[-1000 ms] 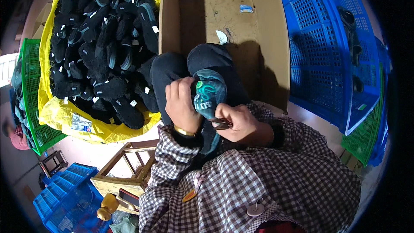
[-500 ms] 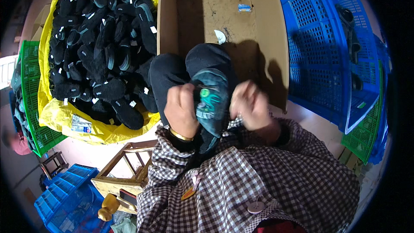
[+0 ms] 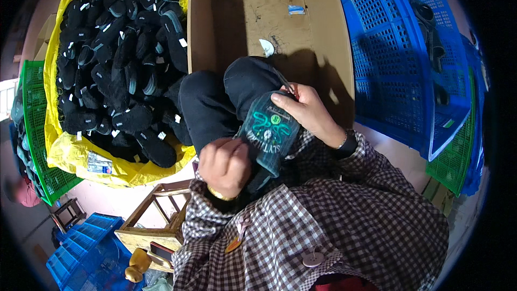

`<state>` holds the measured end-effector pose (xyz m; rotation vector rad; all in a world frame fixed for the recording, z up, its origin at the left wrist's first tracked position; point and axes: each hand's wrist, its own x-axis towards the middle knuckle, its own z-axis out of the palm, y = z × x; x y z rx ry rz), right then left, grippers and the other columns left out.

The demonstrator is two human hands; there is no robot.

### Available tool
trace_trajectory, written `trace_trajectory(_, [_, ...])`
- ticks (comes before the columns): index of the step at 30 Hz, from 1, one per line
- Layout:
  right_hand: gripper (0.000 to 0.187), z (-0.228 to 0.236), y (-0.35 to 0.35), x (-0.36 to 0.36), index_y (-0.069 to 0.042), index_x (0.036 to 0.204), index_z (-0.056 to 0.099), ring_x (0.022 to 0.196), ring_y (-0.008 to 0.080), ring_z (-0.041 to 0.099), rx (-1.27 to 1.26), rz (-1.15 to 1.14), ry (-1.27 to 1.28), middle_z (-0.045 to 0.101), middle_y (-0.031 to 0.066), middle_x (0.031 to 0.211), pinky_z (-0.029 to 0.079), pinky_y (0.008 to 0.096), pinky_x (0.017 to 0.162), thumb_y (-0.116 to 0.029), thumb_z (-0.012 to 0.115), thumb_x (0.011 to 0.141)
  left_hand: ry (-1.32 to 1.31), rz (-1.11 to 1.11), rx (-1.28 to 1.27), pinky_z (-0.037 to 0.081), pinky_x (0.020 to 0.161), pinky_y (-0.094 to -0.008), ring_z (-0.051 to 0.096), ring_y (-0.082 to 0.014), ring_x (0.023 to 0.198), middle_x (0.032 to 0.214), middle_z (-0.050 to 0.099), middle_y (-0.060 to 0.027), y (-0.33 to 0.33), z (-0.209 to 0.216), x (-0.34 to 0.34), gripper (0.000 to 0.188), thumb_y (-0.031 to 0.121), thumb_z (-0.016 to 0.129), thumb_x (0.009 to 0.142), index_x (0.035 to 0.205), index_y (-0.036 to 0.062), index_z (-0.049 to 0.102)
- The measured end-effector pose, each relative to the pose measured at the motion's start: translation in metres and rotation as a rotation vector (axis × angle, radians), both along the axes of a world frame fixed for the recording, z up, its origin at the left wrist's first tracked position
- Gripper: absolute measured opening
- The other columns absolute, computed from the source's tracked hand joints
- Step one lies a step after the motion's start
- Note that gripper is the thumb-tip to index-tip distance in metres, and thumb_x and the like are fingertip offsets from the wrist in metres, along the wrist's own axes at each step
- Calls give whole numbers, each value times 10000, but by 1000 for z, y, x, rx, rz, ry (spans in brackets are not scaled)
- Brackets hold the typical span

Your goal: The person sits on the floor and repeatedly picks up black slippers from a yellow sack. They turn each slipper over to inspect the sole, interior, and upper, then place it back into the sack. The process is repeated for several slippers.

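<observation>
Cardboard box (image 3: 323, 37), blue crate (image 3: 398, 59), black insole pile (image 3: 118, 64), wooden stool (image 3: 156, 221).

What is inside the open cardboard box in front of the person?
The cardboard box shows a mostly bare floor with a small blue-and-white scrap and a white scrap. Its near part is covered by the person's knees and the right hand on the shoe sole.

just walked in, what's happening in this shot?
A seated person in a checked shirt holds a dark shoe sole with a teal pattern over their lap. The left hand grips its near end; the right hand presses the far edge and seems to hold a thin tool. Ahead sits an open cardboard box, nearly empty. A heap of black soles lies on yellow sheeting at left, a blue crate at right.
</observation>
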<state>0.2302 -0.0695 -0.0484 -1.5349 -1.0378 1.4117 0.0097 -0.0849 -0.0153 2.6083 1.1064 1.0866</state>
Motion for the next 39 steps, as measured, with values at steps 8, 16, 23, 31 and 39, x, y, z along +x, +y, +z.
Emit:
trace_trajectory(8, [461,5,3,1,39,986,606,703,102,505,80,26,-55,557,51,750,439,270,677,-391,440,990,293,-220,-490,378,1040,-420,496,-382,1159,1227,525,-232,-36,-8,-3,380,17,500,808,1178,-36,569])
trace_trajectory(16, [344,-19,-9,-3,-3,956,559,692,130,500,203,-22,-4,528,49,721,436,297,659,-314,420,1007,94,-422,-601,319,1087,-405,444,-293,1262,1357,482,-117,25,-28,46,400,184,471,949,1338,93,477])
trace_trajectory(23, [279,-18,-13,-17,-5,965,575,630,170,547,119,-88,-121,572,142,716,458,312,630,-278,518,966,24,-297,-652,314,1097,-365,417,-244,1287,1407,437,-81,4,-50,38,442,227,431,967,1394,113,415])
trace_trajectory(31, [285,-3,-13,-15,-1,965,570,635,256,608,167,-63,-135,588,172,719,467,336,607,-280,514,967,176,-339,-738,352,1060,-404,452,-311,1254,1353,481,-145,0,-26,21,407,147,455,935,1333,63,475])
trace_trajectory(39, [312,-6,-4,-7,-6,928,545,682,370,606,297,-42,-297,579,204,724,466,398,597,-301,463,985,-91,-294,-849,338,1072,-353,439,-265,1259,1360,464,-131,-3,-54,48,392,137,391,975,1354,41,425])
